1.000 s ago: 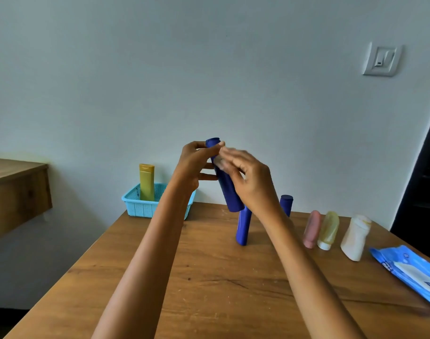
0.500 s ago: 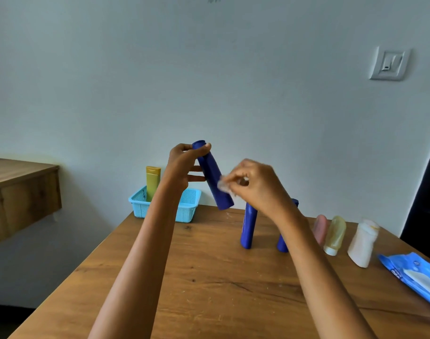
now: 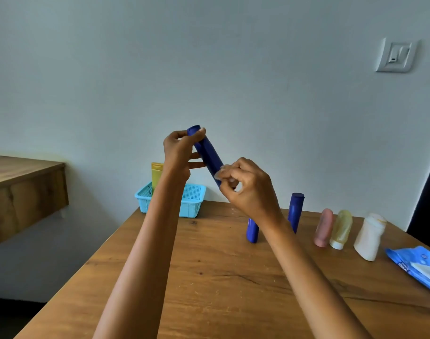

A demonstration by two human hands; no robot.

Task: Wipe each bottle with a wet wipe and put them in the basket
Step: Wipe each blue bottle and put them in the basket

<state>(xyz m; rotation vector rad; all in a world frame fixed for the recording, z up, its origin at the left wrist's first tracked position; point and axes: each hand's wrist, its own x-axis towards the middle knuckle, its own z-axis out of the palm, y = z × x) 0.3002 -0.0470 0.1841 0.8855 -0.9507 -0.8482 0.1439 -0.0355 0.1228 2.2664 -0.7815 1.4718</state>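
My left hand (image 3: 178, 155) grips the top end of a dark blue bottle (image 3: 207, 152), held tilted in the air above the table. My right hand (image 3: 249, 189) pinches a small wet wipe (image 3: 221, 172) against the bottle's lower end. A light blue basket (image 3: 193, 200) stands at the table's far left with a yellow bottle (image 3: 156, 176) upright in it. Two more blue bottles (image 3: 296, 210) stand behind my right wrist. A pink bottle (image 3: 323, 227), a pale yellow bottle (image 3: 341, 228) and a white bottle (image 3: 369, 236) stand in a row to the right.
A blue wet wipe pack (image 3: 419, 266) lies at the table's right edge. The wooden table (image 3: 221, 277) meets a pale wall with a light switch (image 3: 395, 56). Another wooden surface (image 3: 23, 184) juts in at the left, with a gap between.
My right hand with the wipe slid down the blue bottle from near its top to its lower end. The bottle tilted further, and the view shifted slightly left.
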